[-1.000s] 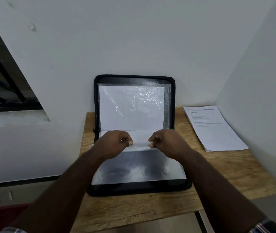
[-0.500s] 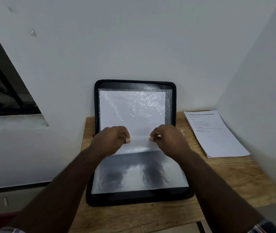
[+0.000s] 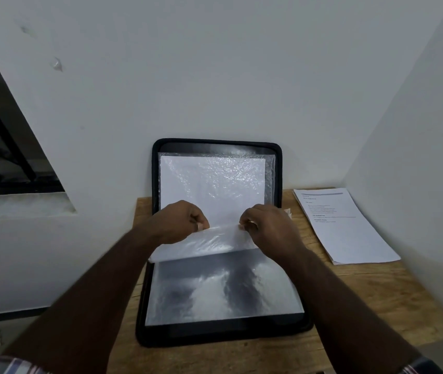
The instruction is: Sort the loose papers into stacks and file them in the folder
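On the wooden table (image 3: pixel 349 287), our left hand (image 3: pixel 179 221) and right hand (image 3: pixel 266 228) each pinch the clear plastic sleeve (image 3: pixel 215 238) of the black zip folder (image 3: pixel 215 333), seemingly spreading its mouth around the white paper sheet (image 3: pixel 212 182).

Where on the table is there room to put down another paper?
Bare wood shows on the table between the folder and the paper stack, widening toward the near right corner. A thin strip lies left of the folder. The middle is crowded: folder plus left hand and right hand.
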